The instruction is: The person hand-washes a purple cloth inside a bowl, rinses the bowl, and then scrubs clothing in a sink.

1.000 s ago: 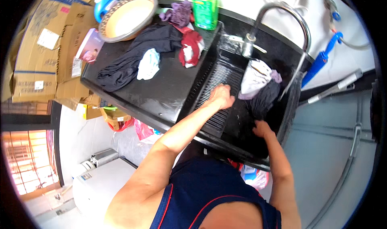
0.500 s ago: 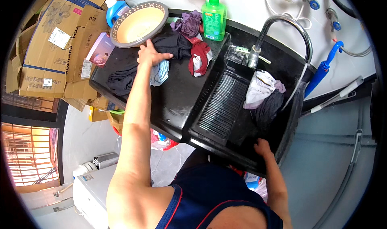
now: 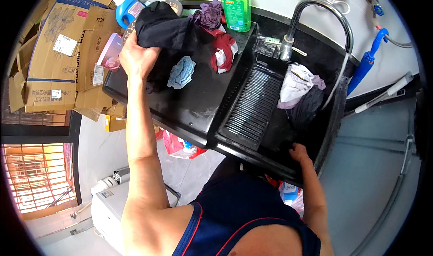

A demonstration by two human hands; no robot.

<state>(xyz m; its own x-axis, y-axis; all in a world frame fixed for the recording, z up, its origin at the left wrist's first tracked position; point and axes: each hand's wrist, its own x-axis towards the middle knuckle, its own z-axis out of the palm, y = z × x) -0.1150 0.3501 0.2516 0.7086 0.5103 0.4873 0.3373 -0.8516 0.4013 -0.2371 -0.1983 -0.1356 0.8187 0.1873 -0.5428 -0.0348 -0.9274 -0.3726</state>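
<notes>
Cloth, black, is pinched in my left hand above the sink; its hanging folds could drag the blue rag along; whether my right hand grips anything, I cannot tell.

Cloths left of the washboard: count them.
4: black cloth in the left hand, blue cloth to its right, red cloth farther right, purple cloth behind that; more may be hidden.

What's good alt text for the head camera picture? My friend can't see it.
A person's left hand grips a black cloth over a black counter, while the right hand is low in the adjoining sink. A light blue cloth and a red-and-white cloth lie on the counter; a white cloth lies in the sink near a curved tap.
</notes>
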